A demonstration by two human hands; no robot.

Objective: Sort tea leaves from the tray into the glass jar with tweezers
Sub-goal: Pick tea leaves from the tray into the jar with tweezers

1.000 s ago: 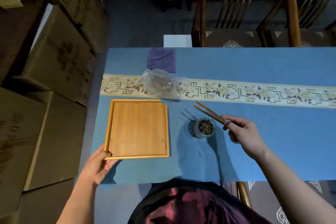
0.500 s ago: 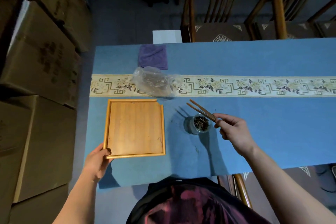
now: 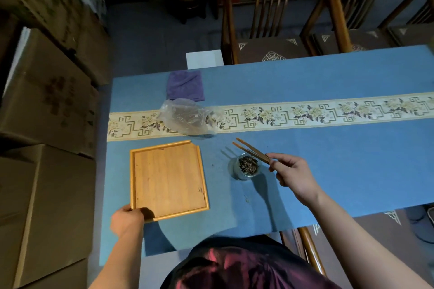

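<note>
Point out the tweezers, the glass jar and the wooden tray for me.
tweezers [image 3: 252,149]: head view, middle of the arms.
glass jar [image 3: 247,165]: head view, tea leaves inside.
wooden tray [image 3: 168,177]: head view, bare floor.

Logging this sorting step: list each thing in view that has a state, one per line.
wooden tray: flat on the table, nearly bare, near left corner held
left hand: grips the tray's corner
tweezers: tips apart, nothing visibly between them, over the jar
right hand: pinches the tweezers
glass jar: upright, open, tea leaves inside
plastic bag: crumpled, lying down
purple cloth: folded
</note>
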